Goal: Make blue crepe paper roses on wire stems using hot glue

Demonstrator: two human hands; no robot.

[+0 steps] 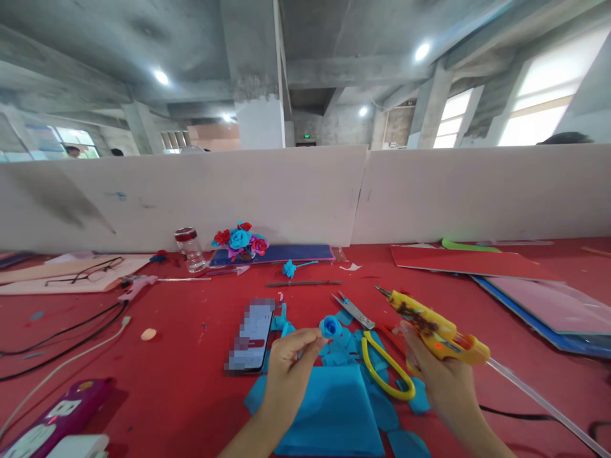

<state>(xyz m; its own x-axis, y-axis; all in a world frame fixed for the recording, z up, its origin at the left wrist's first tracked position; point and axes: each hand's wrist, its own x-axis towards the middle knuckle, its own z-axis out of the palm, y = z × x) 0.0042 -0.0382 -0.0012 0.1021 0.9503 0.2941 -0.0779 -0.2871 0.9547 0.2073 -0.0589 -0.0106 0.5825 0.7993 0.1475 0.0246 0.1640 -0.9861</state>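
Between the thumb and fingers of my left hand point(292, 364) is a small rolled blue paper flower point(330, 327). My right hand point(442, 375) is wrapped round the handle of a yellow hot glue gun point(422, 318), whose nozzle points up and left. A clear glue stick point(539, 388) sticks out of the gun's back end. Scissors with yellow handles point(389, 369) lie between my hands, blades pointing away. Beneath and around my hands are blue cut paper petals point(341, 350) and a larger blue paper sheet point(334, 413).
Left of my left hand lies a phone point(252, 337). Farther back stand a finished flower bunch point(241, 240) and a glass jar point(191, 249). A blue flower on a stem point(289, 268) lies nearby. A pink glue gun point(138, 287), a purple power strip point(62, 413) and cords are left; coloured sheets point(539, 304) are right.
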